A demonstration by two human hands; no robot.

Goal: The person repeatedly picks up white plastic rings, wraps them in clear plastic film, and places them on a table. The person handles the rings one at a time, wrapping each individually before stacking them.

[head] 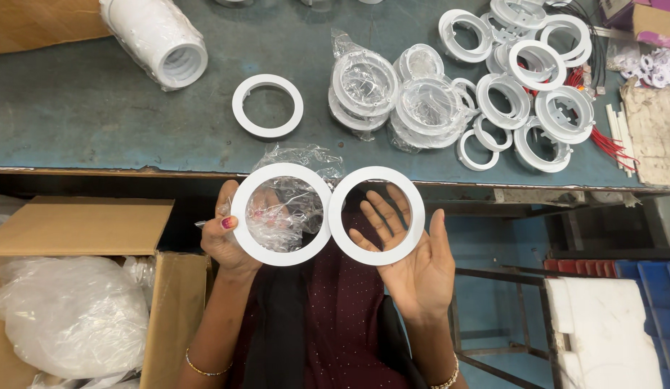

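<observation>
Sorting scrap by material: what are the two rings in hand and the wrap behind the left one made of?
Left ring and right ring: apparently white moulded plastic, matte, with even colour and clean edges. Wrap: thin clear plastic film, crinkled and glossy. The left hand pinches ring and wrap; the right hand lies open behind its ring.

A single head-worn camera looks steeply down from close above, facing the tabletop [97, 122] edge and the person's lap below it.
</observation>
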